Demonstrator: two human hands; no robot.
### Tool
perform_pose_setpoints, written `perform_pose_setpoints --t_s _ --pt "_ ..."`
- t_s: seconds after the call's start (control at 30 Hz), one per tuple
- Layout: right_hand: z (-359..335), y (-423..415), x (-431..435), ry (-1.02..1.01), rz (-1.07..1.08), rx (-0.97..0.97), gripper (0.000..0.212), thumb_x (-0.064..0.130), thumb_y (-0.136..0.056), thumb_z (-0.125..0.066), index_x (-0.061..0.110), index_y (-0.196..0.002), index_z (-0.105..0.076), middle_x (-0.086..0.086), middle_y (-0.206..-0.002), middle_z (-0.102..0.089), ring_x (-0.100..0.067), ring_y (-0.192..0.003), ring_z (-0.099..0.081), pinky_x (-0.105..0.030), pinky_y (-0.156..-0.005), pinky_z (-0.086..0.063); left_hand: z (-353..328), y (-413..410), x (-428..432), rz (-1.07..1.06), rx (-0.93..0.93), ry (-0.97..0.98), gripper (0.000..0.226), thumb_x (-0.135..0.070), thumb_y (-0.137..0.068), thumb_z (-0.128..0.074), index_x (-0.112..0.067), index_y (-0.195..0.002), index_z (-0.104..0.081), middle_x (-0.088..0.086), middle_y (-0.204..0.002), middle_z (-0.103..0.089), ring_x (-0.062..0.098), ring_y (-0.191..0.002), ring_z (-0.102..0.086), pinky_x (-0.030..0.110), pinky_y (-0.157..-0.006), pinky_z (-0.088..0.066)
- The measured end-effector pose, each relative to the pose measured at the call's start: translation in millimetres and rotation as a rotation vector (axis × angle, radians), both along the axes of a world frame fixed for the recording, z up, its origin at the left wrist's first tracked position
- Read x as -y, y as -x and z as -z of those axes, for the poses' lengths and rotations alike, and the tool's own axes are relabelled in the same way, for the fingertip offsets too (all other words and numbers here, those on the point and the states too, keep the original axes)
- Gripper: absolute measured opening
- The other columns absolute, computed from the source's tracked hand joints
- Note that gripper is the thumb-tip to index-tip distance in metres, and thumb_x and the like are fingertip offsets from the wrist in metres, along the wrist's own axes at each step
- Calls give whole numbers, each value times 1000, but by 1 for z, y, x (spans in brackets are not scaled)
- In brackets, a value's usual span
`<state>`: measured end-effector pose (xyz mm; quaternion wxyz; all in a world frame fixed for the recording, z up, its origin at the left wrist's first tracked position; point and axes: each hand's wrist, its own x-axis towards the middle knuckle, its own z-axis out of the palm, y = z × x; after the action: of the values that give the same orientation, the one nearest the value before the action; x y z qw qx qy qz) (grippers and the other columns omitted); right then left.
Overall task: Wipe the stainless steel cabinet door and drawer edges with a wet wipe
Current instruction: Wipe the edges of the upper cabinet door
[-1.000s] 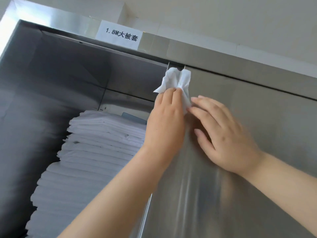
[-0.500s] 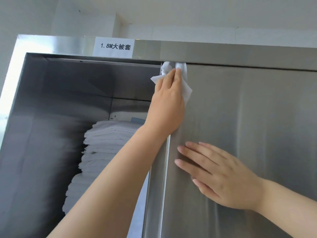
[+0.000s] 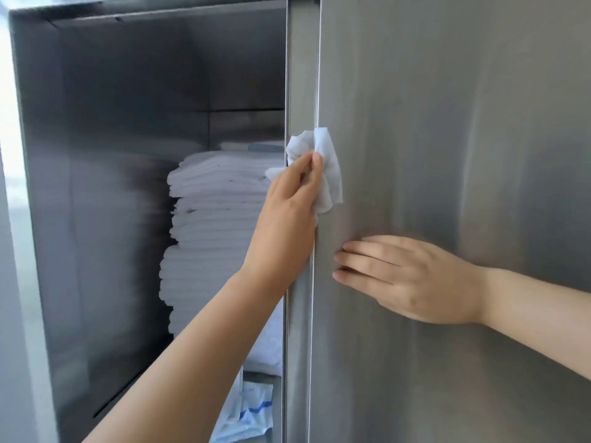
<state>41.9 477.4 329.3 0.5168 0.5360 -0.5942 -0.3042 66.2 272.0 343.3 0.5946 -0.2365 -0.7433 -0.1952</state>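
Note:
The stainless steel cabinet door [image 3: 447, 155] fills the right half of the view, its vertical left edge [image 3: 302, 75] running top to bottom. A crumpled white wet wipe [image 3: 329, 174] lies folded over that edge. My left hand [image 3: 287, 212] grips the wipe around the door edge, fingers curled onto it. My right hand [image 3: 412, 279] rests flat on the door face just below and to the right, fingers straight and pointing left.
The open cabinet compartment [image 3: 128, 155] on the left holds a tall stack of folded white linen [image 3: 214, 225]. Blue-and-white plastic packets [image 3: 249, 414] lie at the bottom beside the door edge. The cabinet's left frame [image 3: 19, 219] stands at the far left.
My left hand has slid the wipe down the door edge from the top corner. My right hand stayed flat on the door, lower. The view tilted down, losing the top label.

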Motion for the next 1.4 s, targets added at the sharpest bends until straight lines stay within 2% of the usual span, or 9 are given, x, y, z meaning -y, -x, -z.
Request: perform_pose_setpoints --t_s 0.23,0.47,0.6,0.73,0.83,0.93,1.17,1.3,1.4 --pt "35 3 -10 -89 -15 28 36 5 -95 -42 9 -125 -62 -11 -131 -59 -28 -121 -55 -42 -104 -44 142 -9 -9 15 85 -100 39 6 -89 -47 4 -127 -55 17 -121 -55 26 -105 -58 22 -94 -42" --pt "66 3 -9 -206 35 59 43 3 -96 -32 7 -134 -53 -14 -140 -51 -31 -129 -48 -44 -108 -38 268 -21 -19 24 234 -275 36 7 -82 -56 -4 -115 -66 -4 -111 -52 10 -98 -55 9 -85 -40" --pt "68 6 -8 -209 18 42 40 3 -97 -36 5 -134 -52 -16 -139 -50 -33 -129 -48 -46 -109 -37 327 -34 -27 -13 436 -413 35 8 -83 -61 -11 -112 -69 -15 -109 -50 0 -95 -53 4 -80 -38" --pt "70 6 -6 -207 -7 71 37 2 -97 -41 3 -131 -55 -18 -136 -53 -34 -126 -50 -48 -108 -38 382 -50 -30 -42 702 -481 38 7 -86 -57 -20 -110 -70 -23 -109 -53 6 -92 -56 5 -76 -38" --pt "69 5 -6 -208 -16 67 36 3 -96 -43 3 -129 -56 -19 -134 -54 -35 -124 -52 -48 -107 -39 410 -55 -30 -112 881 -510 34 0 -88 -54 -26 -106 -67 -16 -106 -56 10 -79 -55 11 -64 -38" --pt "68 5 -6 -206 -15 68 36 3 -96 -43 3 -130 -56 -19 -135 -54 -35 -125 -51 -48 -107 -39 424 -57 -32 -147 996 -517 28 -8 -91 -51 -30 -105 -61 -18 -95 -50 11 -73 -53 14 -58 -37" --pt "69 6 -6 -199 -15 62 36 3 -97 -41 4 -130 -56 -18 -136 -53 -34 -125 -51 -48 -107 -39 416 -56 -34 -113 1027 -555 21 -11 -93 -48 -28 -92 -60 -21 -96 -54 8 -81 -56 9 -68 -40" --pt "69 6 -6 -200 -8 54 37 5 -97 -40 4 -130 -56 -17 -135 -54 -34 -125 -51 -47 -108 -38 380 -54 -33 -61 877 -591 22 -7 -92 -53 -23 -96 -67 -17 -101 -59 11 -85 -58 20 -71 -45" --pt "69 4 -7 -201 8 49 38 5 -97 -39 5 -131 -56 -16 -136 -54 -33 -126 -51 -46 -108 -39 334 -49 -33 -58 692 -562 22 -4 -91 -58 -15 -105 -71 -13 -111 -63 8 -100 -60 16 -84 -45"
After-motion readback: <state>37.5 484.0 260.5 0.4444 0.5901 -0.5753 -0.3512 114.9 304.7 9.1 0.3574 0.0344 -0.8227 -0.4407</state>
